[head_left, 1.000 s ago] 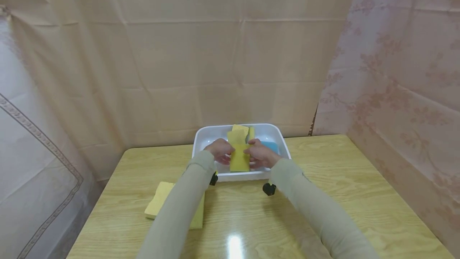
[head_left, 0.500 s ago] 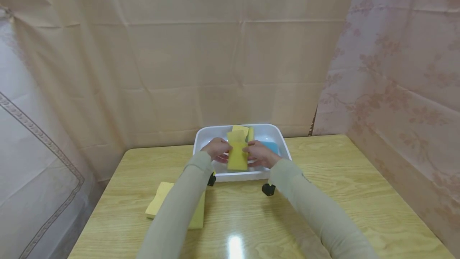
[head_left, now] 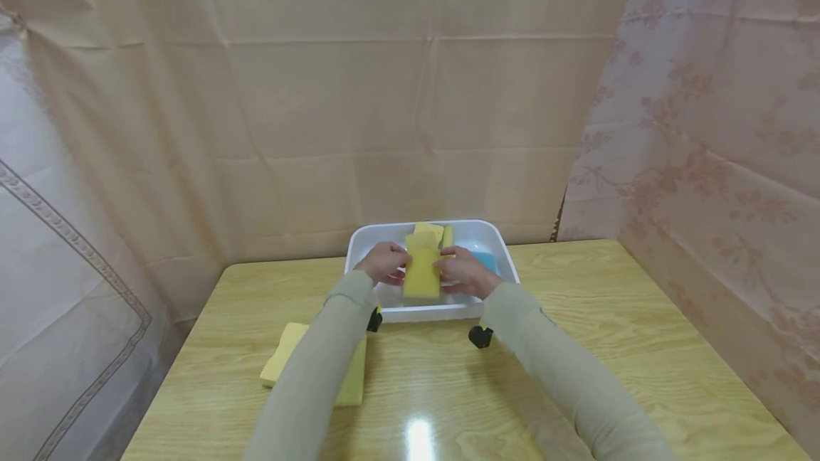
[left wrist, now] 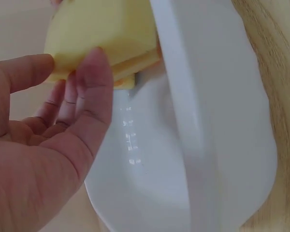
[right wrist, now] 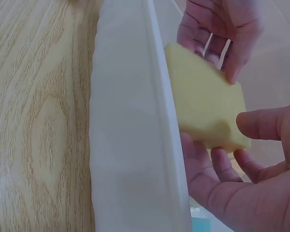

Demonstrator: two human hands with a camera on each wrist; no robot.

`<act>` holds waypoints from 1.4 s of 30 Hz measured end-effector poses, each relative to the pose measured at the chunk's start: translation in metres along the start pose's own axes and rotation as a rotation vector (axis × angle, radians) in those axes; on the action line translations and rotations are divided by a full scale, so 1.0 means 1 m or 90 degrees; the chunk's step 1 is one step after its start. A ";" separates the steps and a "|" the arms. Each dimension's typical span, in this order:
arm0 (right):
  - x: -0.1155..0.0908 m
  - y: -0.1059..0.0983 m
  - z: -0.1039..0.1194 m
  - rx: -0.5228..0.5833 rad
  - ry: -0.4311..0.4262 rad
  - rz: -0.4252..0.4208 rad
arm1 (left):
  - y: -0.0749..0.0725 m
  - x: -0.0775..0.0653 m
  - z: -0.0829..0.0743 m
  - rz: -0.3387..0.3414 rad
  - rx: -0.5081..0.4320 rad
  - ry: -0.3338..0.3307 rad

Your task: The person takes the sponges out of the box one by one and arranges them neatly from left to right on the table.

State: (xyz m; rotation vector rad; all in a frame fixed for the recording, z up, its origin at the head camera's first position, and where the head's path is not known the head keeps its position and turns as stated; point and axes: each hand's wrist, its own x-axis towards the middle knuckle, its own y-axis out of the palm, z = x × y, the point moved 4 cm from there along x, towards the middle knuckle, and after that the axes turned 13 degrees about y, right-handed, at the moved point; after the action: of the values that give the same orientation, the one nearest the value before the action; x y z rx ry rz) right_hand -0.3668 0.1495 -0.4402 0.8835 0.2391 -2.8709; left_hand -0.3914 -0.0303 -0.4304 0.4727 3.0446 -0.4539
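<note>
A yellow sponge [head_left: 421, 274] lies between my two hands over the white tray [head_left: 426, 314]. My left hand [head_left: 384, 262] holds it by the left edge; in the left wrist view the fingers [left wrist: 94, 72] touch its side, and more yellow layers show under it. From the other side my right hand [head_left: 465, 272] grips the sponge, its thumb [right wrist: 258, 124] on the upper face and its fingers curled below, as the right wrist view shows. Behind, other yellow pieces [head_left: 428, 228] sit in the tray, one of them standing narrow [head_left: 447, 236].
A blue block [head_left: 485, 260] lies at the right inside the tray. More yellow sponges [head_left: 351, 383] rest on the wooden table [head_left: 442, 383] at the left, partly hidden by my left forearm. Behind the table hangs a beige curtain [head_left: 397, 91].
The held sponge has shifted slightly left and farther back, and my left hand has moved a little the same way. My right hand stays nearly in place.
</note>
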 end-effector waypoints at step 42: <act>-0.017 0.014 0.012 0.049 -0.103 0.020 | -0.021 -0.026 -0.005 -0.073 -0.070 0.067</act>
State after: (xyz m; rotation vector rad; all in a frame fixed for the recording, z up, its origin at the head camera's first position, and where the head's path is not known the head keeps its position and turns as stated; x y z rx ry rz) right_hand -0.3572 0.1352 -0.4228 0.6547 0.0969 -2.9188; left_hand -0.3734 -0.0559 -0.4181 0.3289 3.1886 -0.2715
